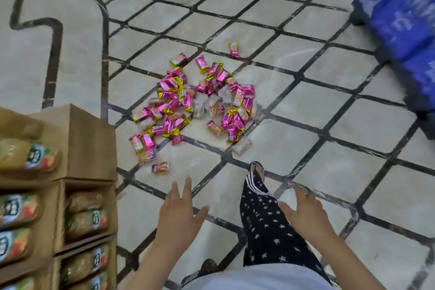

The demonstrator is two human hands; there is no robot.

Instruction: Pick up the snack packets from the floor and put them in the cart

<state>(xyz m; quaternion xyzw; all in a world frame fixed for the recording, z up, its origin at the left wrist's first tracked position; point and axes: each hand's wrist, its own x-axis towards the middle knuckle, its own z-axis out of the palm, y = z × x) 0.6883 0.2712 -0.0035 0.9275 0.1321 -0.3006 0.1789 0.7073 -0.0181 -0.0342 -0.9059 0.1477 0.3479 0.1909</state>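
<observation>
A heap of pink and gold snack packets lies scattered on the tiled floor in the middle of the view, with some clear wrapped ones among them. One stray packet lies apart at the back, another nearest me. My left hand hovers empty above the floor with fingers spread, below the heap. My right hand is also spread and empty, to the right of my forward leg. No cart is in view.
Stacked cardboard boxes holding bagged goods stand at the left. Blue wrapped bundles stand at the upper right. My leg in star-patterned trousers and a sandalled foot steps toward the heap. Tiled floor with dark lines surrounds everything.
</observation>
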